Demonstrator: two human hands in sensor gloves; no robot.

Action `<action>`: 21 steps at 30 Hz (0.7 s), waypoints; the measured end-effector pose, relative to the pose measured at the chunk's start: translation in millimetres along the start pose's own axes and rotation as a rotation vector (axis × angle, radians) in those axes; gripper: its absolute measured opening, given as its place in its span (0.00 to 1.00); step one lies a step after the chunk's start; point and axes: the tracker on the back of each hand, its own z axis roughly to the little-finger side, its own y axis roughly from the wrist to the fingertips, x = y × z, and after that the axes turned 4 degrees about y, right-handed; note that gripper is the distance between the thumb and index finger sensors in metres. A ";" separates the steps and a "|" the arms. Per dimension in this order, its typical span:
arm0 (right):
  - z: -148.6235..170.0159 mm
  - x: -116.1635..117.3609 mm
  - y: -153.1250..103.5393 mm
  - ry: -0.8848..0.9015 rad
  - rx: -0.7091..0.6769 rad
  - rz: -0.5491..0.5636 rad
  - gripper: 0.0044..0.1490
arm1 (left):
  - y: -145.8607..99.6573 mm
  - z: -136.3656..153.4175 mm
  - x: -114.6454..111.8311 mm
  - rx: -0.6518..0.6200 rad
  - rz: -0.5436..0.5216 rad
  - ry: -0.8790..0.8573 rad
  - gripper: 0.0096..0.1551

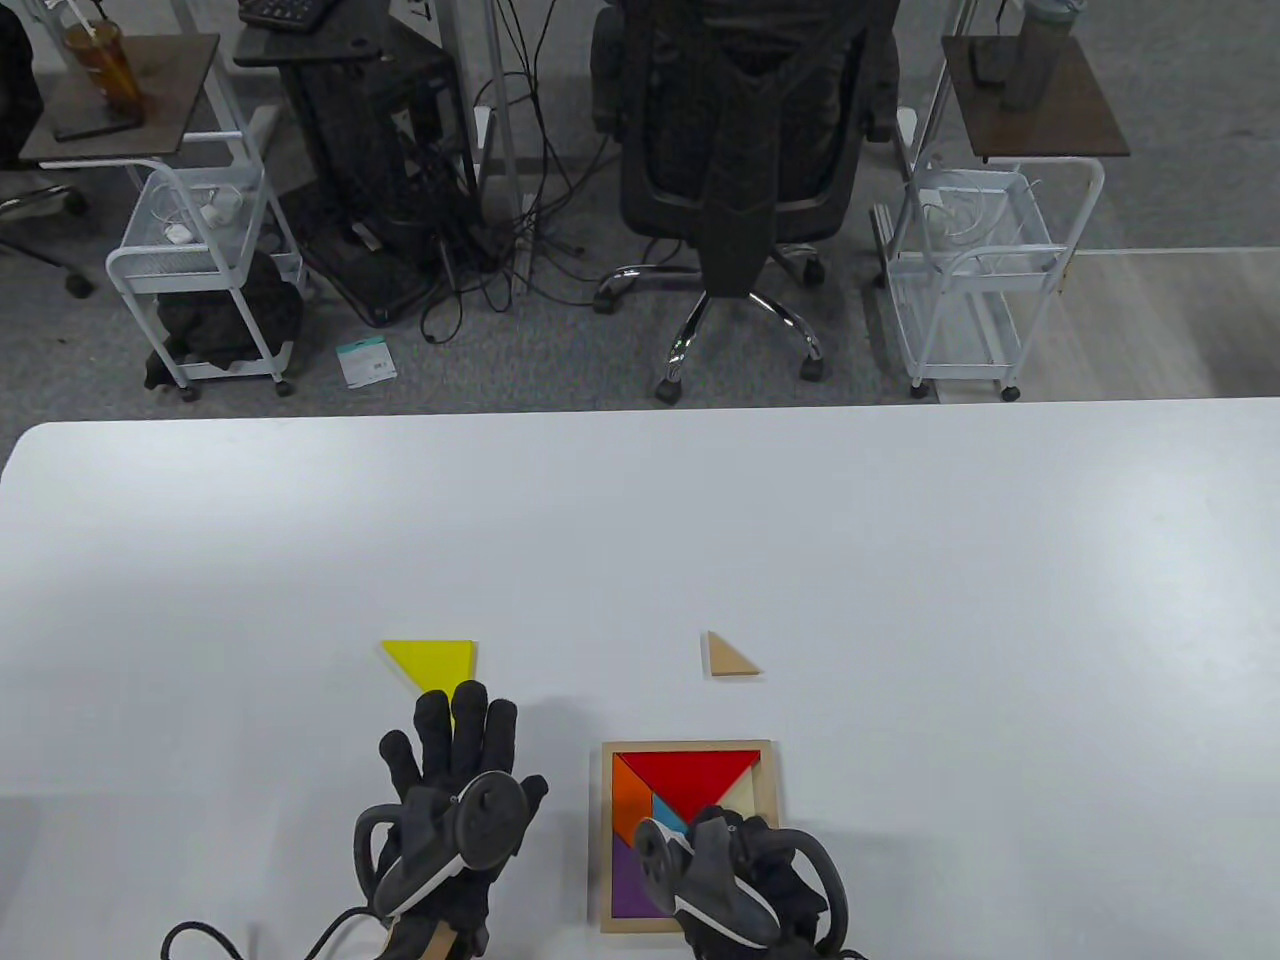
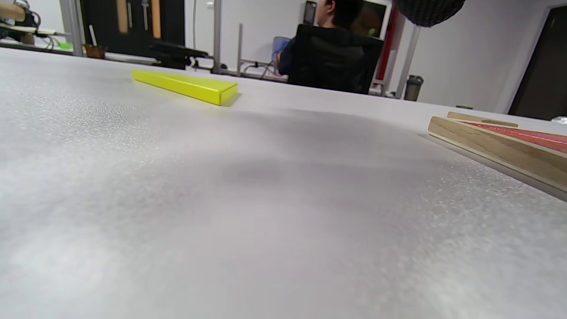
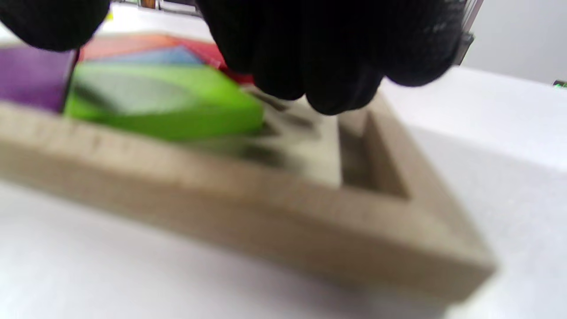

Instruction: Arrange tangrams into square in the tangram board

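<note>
The wooden tangram board (image 1: 690,746) lies near the front edge and holds a red triangle (image 1: 690,772), an orange piece (image 1: 631,795), a blue piece (image 1: 671,812) and a purple piece (image 1: 629,880). My right hand (image 1: 735,835) is over the board's right half. In the right wrist view its thumb (image 3: 48,20) and fingers (image 3: 328,57) curl round a green piece (image 3: 155,102) that sits tilted inside the board (image 3: 274,230). My left hand (image 1: 455,715) lies flat with straight fingers, its tips at the near corner of a yellow triangle (image 1: 430,660). A small tan triangle (image 1: 730,657) lies behind the board.
Bare white table (image 1: 900,560) stretches behind and to both sides. Beyond the far edge stand an office chair (image 1: 740,150) and two white wire carts (image 1: 200,260). The left wrist view shows the yellow triangle (image 2: 186,85) and the board's edge (image 2: 496,150).
</note>
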 end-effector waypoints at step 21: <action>134.7 4.2 13.8 0.108 0.335 0.020 0.58 | -0.3 6.3 3.6 0.067 0.007 0.035 0.46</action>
